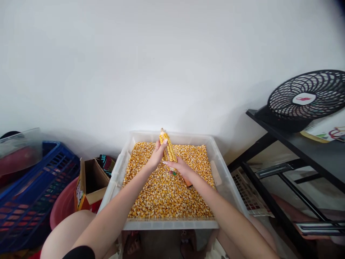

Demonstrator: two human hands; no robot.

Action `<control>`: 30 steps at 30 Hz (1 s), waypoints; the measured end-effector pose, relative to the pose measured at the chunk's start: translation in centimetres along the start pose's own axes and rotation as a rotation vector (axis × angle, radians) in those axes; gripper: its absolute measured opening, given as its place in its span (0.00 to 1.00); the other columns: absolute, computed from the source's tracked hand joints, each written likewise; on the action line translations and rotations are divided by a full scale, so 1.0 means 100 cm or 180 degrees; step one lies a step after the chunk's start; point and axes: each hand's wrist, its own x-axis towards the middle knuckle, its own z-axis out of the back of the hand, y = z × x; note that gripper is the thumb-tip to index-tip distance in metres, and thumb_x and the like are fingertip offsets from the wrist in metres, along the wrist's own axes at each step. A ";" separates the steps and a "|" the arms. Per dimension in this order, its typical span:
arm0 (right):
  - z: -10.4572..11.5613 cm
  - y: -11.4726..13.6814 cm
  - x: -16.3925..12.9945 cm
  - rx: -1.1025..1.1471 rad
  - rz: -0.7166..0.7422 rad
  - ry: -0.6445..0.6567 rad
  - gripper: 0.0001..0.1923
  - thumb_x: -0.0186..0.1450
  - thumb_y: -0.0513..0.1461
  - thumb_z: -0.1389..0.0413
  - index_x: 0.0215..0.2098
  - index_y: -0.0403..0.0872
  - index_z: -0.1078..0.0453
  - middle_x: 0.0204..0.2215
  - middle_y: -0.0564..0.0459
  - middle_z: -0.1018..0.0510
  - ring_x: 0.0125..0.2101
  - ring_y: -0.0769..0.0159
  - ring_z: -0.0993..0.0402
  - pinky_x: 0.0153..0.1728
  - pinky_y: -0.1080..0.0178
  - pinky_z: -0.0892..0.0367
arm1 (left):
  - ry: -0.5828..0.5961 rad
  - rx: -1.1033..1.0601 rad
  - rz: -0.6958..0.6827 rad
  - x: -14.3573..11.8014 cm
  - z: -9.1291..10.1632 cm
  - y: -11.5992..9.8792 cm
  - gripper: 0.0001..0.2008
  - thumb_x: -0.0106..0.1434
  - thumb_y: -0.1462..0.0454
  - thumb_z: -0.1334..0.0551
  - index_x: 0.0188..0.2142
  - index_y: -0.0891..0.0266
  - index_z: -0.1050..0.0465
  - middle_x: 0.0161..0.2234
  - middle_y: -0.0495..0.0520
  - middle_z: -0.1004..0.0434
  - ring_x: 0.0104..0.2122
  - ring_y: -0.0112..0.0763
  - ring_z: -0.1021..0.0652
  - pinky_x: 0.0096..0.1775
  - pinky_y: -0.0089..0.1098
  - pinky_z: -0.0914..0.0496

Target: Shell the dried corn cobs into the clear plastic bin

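A: One wall, plain white, fills the upper field. Below it, largest item?

B: Clear plastic tub (225, 180), rectangular, filled nearly to the rim with loose yellow corn kernels (167, 196). It sits in front of the person's knees, centre of view.

A: To the sides?

B: Black shelf (302, 145) at right, carrying a black fan (307, 99) lying tilted, grille up. At left: blue slatted crate (29, 194), a pink basin (63, 207) beside it, then an open cardboard box (91, 183) just beside the tub's left wall.

A: Hands?

B: Both over the tub's far half. Left hand (157, 155) comes up from the lower left, fingers closed around the upper part of a corn cob (168, 149). Right hand (180, 167) sits just below, fingers wrapped on the cob's lower end.

A: Cob position?

B: Held above the kernels, not touching them, tilted, tip towards the wall. Rows of kernels on it. An orange item (188, 183) lies at the right wrist; cannot tell what it is.
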 end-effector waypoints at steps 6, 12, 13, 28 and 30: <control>0.038 0.010 0.011 0.0215 0.0164 -0.0847 0.22 0.49 0.47 0.38 0.37 0.47 0.35 0.24 0.57 0.29 0.19 0.72 0.33 0.18 0.68 0.35 | -0.0317 -0.0513 0.0661 0.013 0.024 -0.015 0.16 0.53 0.55 0.38 0.35 0.66 0.31 0.31 0.55 0.26 0.29 0.32 0.24 0.27 0.29 0.29; 0.055 0.014 0.017 0.0973 0.0736 -0.1733 0.20 0.52 0.51 0.42 0.36 0.49 0.38 0.33 0.55 0.28 0.28 0.68 0.29 0.24 0.66 0.32 | 0.1123 -0.0497 0.1371 0.001 0.016 -0.017 0.16 0.56 0.58 0.38 0.41 0.65 0.29 0.39 0.61 0.25 0.34 0.38 0.21 0.34 0.32 0.27; 0.053 0.013 0.017 0.1074 0.0827 -0.1852 0.19 0.53 0.51 0.43 0.36 0.49 0.39 0.33 0.55 0.28 0.29 0.68 0.29 0.25 0.66 0.32 | 0.1356 -0.0405 0.1439 -0.003 0.012 -0.016 0.17 0.56 0.57 0.38 0.42 0.65 0.29 0.39 0.62 0.25 0.34 0.39 0.21 0.33 0.32 0.27; -0.009 0.039 0.026 -0.0173 0.1086 -0.1718 0.30 0.62 0.53 0.56 0.58 0.49 0.47 0.59 0.50 0.42 0.58 0.65 0.47 0.59 0.59 0.51 | 0.0036 0.0312 -0.0292 -0.024 -0.043 0.013 0.23 0.62 0.54 0.48 0.54 0.60 0.38 0.57 0.56 0.39 0.58 0.35 0.41 0.58 0.35 0.50; -0.008 0.047 0.033 -0.0286 0.1203 -0.1698 0.30 0.63 0.53 0.59 0.59 0.48 0.47 0.60 0.51 0.44 0.60 0.66 0.51 0.60 0.59 0.55 | -0.0031 0.0253 -0.0445 -0.021 -0.045 0.003 0.22 0.63 0.54 0.48 0.53 0.60 0.37 0.56 0.56 0.38 0.57 0.35 0.39 0.57 0.35 0.48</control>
